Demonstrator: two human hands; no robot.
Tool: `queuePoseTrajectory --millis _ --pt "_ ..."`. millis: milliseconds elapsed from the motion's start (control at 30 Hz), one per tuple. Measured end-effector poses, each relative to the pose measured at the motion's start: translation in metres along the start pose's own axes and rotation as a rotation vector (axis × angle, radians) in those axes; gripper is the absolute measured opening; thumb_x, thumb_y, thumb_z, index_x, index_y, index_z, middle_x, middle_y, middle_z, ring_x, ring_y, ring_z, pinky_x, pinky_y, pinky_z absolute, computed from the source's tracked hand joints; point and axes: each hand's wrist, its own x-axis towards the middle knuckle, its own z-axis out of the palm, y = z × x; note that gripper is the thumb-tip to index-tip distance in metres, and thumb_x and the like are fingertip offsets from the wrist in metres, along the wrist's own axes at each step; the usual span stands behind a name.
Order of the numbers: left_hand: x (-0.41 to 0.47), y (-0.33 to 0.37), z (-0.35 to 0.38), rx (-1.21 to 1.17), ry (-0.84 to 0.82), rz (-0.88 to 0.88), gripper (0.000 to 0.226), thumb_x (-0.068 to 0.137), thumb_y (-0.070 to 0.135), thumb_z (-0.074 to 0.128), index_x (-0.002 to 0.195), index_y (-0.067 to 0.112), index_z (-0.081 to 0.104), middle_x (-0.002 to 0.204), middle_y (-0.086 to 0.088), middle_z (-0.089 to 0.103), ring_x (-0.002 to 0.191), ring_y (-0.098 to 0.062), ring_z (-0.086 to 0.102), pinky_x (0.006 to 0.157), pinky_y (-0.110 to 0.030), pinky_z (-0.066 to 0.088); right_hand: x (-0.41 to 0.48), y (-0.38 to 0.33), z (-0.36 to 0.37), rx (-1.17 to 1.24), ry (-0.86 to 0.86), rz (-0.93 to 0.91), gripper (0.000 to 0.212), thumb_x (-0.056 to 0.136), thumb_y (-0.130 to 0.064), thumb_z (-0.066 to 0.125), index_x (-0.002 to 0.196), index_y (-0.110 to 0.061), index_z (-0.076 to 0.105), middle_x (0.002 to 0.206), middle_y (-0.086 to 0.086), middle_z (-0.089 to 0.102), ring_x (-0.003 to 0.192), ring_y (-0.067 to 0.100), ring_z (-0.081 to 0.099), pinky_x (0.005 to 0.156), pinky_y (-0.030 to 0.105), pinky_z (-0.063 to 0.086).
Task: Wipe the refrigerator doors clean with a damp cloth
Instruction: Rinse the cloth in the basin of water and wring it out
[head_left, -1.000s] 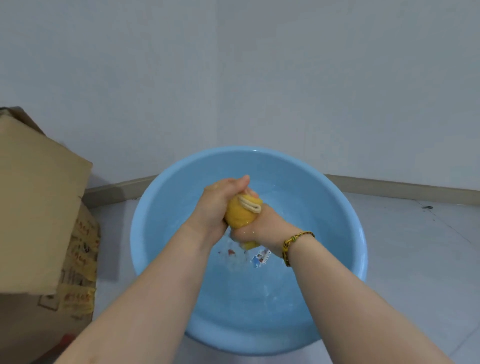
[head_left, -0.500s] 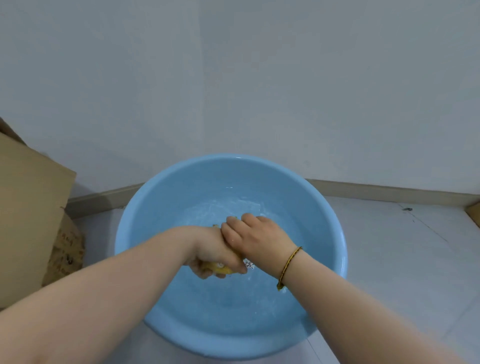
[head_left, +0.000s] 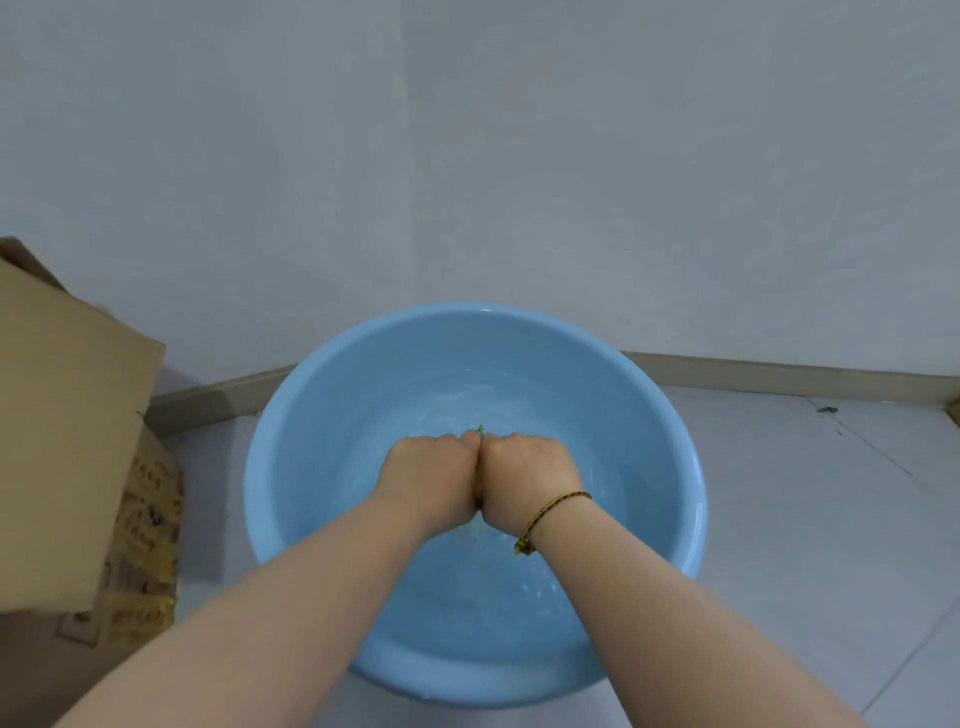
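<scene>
A pale tiled floor (head_left: 805, 493) meets a bare grey wall (head_left: 467, 156), and on the floor sits a light-blue plastic basin (head_left: 332, 395) holding shallow water. Over its centre the fingers of the left hand (head_left: 431, 478) and right hand (head_left: 527, 475) are curled under into fists pressed side by side. Only a sliver of the cloth (head_left: 480, 429) pokes out between them at 12 o'clock. A second ago the cloth was twisted upright in plain view; now it is bunched low and hidden. Wringing probably continues; wiping has not begun. A cardboard box (head_left: 67, 415) stands at 9 o'clock.
</scene>
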Motion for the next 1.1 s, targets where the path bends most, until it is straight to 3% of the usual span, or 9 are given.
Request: queuePoseTrajectory --millis 167,300,467,533,600,733,833,967,1100 --pt "0.004 -0.008 -0.005 0.042 0.026 0.089 0.029 0.087 0.021 0.042 0.115 0.012 0.042 0.109 -0.002 0.06 0.095 -0.025 0.061 0.064 -0.028 0.033 0.001 0.005 -0.003 0.042 0.036 0.03 0.01 0.083 -0.01 0.045 0.088 -0.015 0.038 0.064 -0.003 0.037 0.071 0.022 0.043 0.053 0.025 0.03" --pt "0.003 -0.006 -0.008 -0.113 0.077 0.038 0.028 0.085 0.021 0.045 0.111 0.014 0.042 0.114 0.0 0.055 0.095 -0.024 0.06 0.063 -0.027 0.032 0.001 0.008 -0.001 0.073 0.107 0.05 0.015 0.084 -0.009 0.044 0.096 -0.017 0.039 0.065 -0.004 0.035 0.065 0.023 0.045 0.046 0.022 0.022" --pt "-0.001 -0.015 -0.021 -1.231 -0.048 -0.137 0.069 0.075 0.008 0.071 0.132 0.022 0.036 0.121 0.006 0.041 0.09 -0.009 0.054 0.065 -0.01 0.045 -0.003 0.029 -0.009 0.386 0.093 0.116 0.054 0.082 -0.015 0.058 0.131 -0.019 0.034 0.126 0.003 0.04 0.102 0.028 0.056 0.072 0.03 0.043" --pt "-0.003 -0.03 -0.026 -1.856 -0.226 -0.051 0.066 0.073 -0.005 0.068 0.129 0.017 0.042 0.112 0.005 0.054 0.091 -0.007 0.06 0.073 -0.01 0.051 -0.005 0.036 -0.013 0.695 0.094 0.159 0.05 0.078 -0.011 0.063 0.123 -0.017 0.04 0.115 0.003 0.047 0.089 0.018 0.058 0.072 0.023 0.047" --pt "-0.002 -0.041 -0.024 -2.098 -0.26 0.025 0.055 0.066 -0.004 0.059 0.117 0.016 0.053 0.109 0.006 0.062 0.089 -0.009 0.066 0.074 -0.019 0.055 -0.008 0.038 -0.018 1.131 0.046 0.177 0.045 0.074 -0.009 0.069 0.112 -0.014 0.046 0.09 -0.001 0.054 0.067 0.009 0.053 0.058 0.018 0.045" --pt "-0.002 -0.029 -0.017 -1.926 -0.182 0.064 0.038 0.068 0.007 0.065 0.104 0.017 0.059 0.094 0.008 0.071 0.085 -0.005 0.067 0.073 -0.016 0.053 -0.014 0.036 -0.023 1.647 -0.166 0.001 0.038 0.068 -0.027 0.06 0.105 -0.025 0.051 0.09 -0.008 0.059 0.079 0.007 0.057 0.063 0.02 0.046" --pt "-0.001 -0.023 -0.017 -2.013 -0.101 0.024 0.027 0.072 0.011 0.063 0.099 0.014 0.061 0.082 0.007 0.072 0.076 -0.005 0.068 0.065 -0.016 0.053 -0.012 0.031 -0.024 1.84 -0.154 0.047 0.019 0.092 -0.037 0.046 0.103 -0.024 0.055 0.097 -0.004 0.063 0.087 0.011 0.06 0.067 0.022 0.05" --pt "-0.001 -0.015 -0.013 -2.007 -0.001 -0.137 0.02 0.078 0.002 0.057 0.096 0.01 0.06 0.084 0.002 0.07 0.076 -0.008 0.067 0.072 -0.021 0.053 -0.01 0.027 -0.024 1.672 0.114 0.158 0.007 0.09 -0.023 0.052 0.092 -0.029 0.05 0.097 0.0 0.059 0.077 0.009 0.059 0.066 0.02 0.048" --pt "-0.001 -0.003 -0.016 -2.008 0.07 -0.321 0.024 0.085 -0.003 0.054 0.104 0.01 0.053 0.095 -0.004 0.064 0.082 -0.015 0.062 0.084 -0.034 0.05 -0.011 0.02 -0.025 1.493 0.365 0.226 0.038 0.076 -0.011 0.069 0.078 -0.024 0.034 0.076 -0.005 0.041 0.06 0.007 0.041 0.052 0.017 0.038"
